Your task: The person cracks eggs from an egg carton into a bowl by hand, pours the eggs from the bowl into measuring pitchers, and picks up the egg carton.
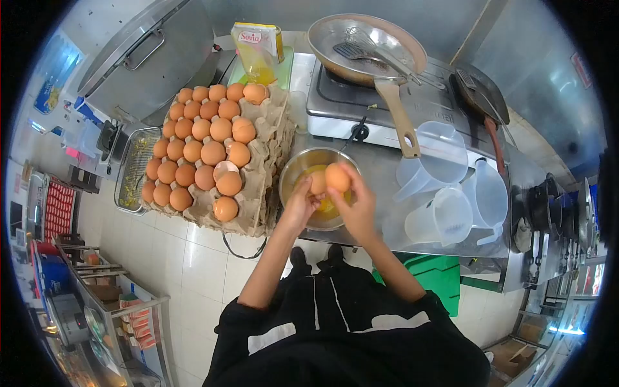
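My left hand (300, 205) is closed around a brown egg or piece of eggshell (318, 182), partly covered by the fingers. A second brown, rounded egg (337, 177) is held in the fingers of my right hand (356, 209), touching the first. Whether these are two eggs or two shell halves I cannot tell. Both hands are over a metal bowl (287, 173) containing yellow liquid egg. To the left, a stack of cardboard egg trays (263, 187) carries rows of brown eggs (213, 153), and several broken shells (226, 169) sit along its right side.
Behind the bowl, a gas stove (335, 122) bears a large frying pan (322, 39) with a whisk and spatula. Its wooden handle (394, 113) juts forward. Plastic jugs (445, 216) stand on the right. A Sovia carton (258, 42) and a big lidded pot (145, 71) stand at the back left.
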### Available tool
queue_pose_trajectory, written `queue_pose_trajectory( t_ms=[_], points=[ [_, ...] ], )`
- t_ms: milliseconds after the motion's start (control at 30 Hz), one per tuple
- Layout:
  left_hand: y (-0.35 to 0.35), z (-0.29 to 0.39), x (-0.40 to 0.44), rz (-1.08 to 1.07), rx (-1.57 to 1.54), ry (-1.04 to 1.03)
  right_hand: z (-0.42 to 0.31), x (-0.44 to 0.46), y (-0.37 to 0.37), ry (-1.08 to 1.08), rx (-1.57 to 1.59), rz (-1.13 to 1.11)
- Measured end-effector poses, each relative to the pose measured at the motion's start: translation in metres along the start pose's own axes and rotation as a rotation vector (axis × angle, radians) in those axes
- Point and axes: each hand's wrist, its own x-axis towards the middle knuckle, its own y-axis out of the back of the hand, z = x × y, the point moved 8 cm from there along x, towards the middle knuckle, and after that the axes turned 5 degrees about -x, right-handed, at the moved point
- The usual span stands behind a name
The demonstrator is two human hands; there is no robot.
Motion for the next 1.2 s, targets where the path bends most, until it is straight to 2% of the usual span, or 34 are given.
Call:
queue_pose_trajectory(
  t_ms=[67, 100, 167, 200, 267, 367, 500, 567, 600, 667, 800, 867, 900, 967, 1000, 1067, 1200],
  points=[
    [0.003, 0.010, -0.004, 0.017, 0.017, -0.025, 0.047, -0.006, -0.013, -0.495, 0.763, 0.103],
    [0.004, 0.018, -0.008, 0.033, 0.034, -0.053, 0.053, -0.004, -0.009, -0.500, 0.763, 0.102],
    [0.003, 0.029, -0.012, 0.022, 0.052, -0.080, 0.081, -0.019, -0.019, -0.877, 1.108, -0.035],
    [0.002, 0.033, -0.015, 0.035, 0.073, -0.083, 0.089, -0.020, -0.016, -0.882, 1.106, -0.036],
    [0.006, 0.035, -0.015, 0.057, 0.158, -0.066, 0.095, -0.026, -0.030, -0.945, 1.151, -0.256],
    [0.008, 0.035, -0.016, 0.083, 0.261, -0.014, 0.090, -0.028, -0.029, -1.018, 1.086, -0.310],
    [0.009, 0.031, -0.015, 0.109, 0.312, -0.011, 0.080, -0.019, -0.028, -0.946, 0.860, -0.388],
    [0.004, 0.040, -0.002, -0.079, 0.554, -0.330, 0.078, -0.018, -0.033, -0.925, 0.785, -0.398],
    [-0.003, 0.043, -0.004, -0.081, 0.554, -0.331, 0.077, -0.017, -0.035, -0.924, 0.784, -0.395],
    [-0.012, 0.033, -0.009, -0.014, 0.804, -0.087, 0.073, -0.020, -0.045, -0.926, 0.820, -0.461],
    [-0.011, 0.039, -0.007, 0.014, 0.783, -0.201, 0.068, -0.020, -0.048, -0.878, 0.791, -0.479],
    [-0.014, 0.044, -0.009, 0.037, 0.968, -0.267, 0.064, -0.009, -0.043, -0.658, 0.650, -0.542],
    [-0.014, 0.043, -0.010, 0.037, 0.968, -0.266, 0.064, -0.011, -0.044, -0.659, 0.650, -0.543],
    [-0.019, 0.045, -0.010, 0.008, 1.000, -0.323, 0.059, -0.001, -0.037, -0.438, 0.464, -0.438],
    [-0.019, 0.044, -0.010, 0.007, 0.999, -0.323, 0.056, -0.003, -0.039, -0.439, 0.463, -0.439],
    [-0.017, 0.045, -0.010, 0.053, 1.026, -0.323, 0.052, -0.001, -0.034, -0.443, 0.349, -0.296],
    [-0.014, 0.046, -0.012, 0.115, 1.044, -0.388, 0.054, -0.007, -0.036, -0.450, 0.240, -0.239]
  ],
)
